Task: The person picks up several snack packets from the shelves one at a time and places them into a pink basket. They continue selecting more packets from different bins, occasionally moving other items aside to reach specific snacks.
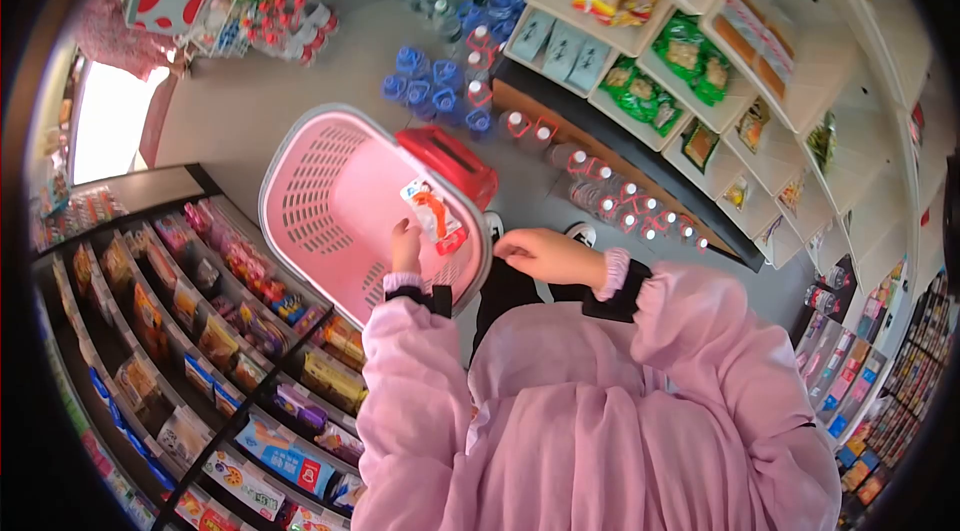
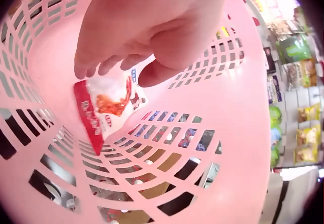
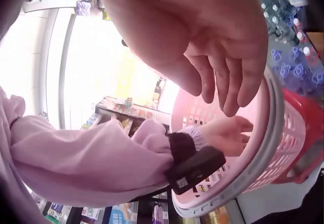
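Basket (image 1: 352, 206): room beside packet (image 1: 434, 215) | left hand (image 1: 405, 253) unclenched inside | right hand (image 1: 553, 257) unclenched near rim (image 1: 488, 243)

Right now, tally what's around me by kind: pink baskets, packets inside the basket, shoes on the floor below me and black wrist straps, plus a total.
Pink basket: 1
Packet inside it: 1
Shoes, partly visible: 2
Black wrist straps: 2
Total: 6

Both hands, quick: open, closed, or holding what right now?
Left hand: open, empty, inside the pink perforated plastic basket, by the red-and-white snack packet.
Right hand: open, empty, near the basket.
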Available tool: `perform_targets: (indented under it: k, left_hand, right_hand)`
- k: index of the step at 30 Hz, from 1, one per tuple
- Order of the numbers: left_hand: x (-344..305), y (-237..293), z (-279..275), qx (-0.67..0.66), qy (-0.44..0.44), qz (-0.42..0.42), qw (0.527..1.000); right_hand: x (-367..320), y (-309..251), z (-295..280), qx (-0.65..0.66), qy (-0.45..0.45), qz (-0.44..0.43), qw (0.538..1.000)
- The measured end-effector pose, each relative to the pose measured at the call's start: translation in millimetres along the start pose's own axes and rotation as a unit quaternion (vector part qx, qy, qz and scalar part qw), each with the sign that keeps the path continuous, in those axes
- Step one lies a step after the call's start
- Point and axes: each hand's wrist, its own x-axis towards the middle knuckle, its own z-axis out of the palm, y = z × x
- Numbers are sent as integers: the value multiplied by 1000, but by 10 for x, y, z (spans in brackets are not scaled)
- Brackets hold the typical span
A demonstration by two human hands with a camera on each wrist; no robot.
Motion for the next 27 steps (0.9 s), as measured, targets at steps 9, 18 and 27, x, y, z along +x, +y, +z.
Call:
perform_targets:
  k: [9, 18, 27]
  left_hand:
    - [-1618, 1517, 465, -256, 34, 267, 928]
    - [-2684, 2902, 1314, -179, -147, 426, 875]
    - [-3595, 4727, 1540, -68, -222, 658, 716]
  right_hand:
    - [-1836, 76, -1002, -54, 89, 26, 994]
    - [-2776, -573, -1790, -163, 195, -74, 964]
    - [-2954, -1921, -2429, -270, 247, -198, 909]
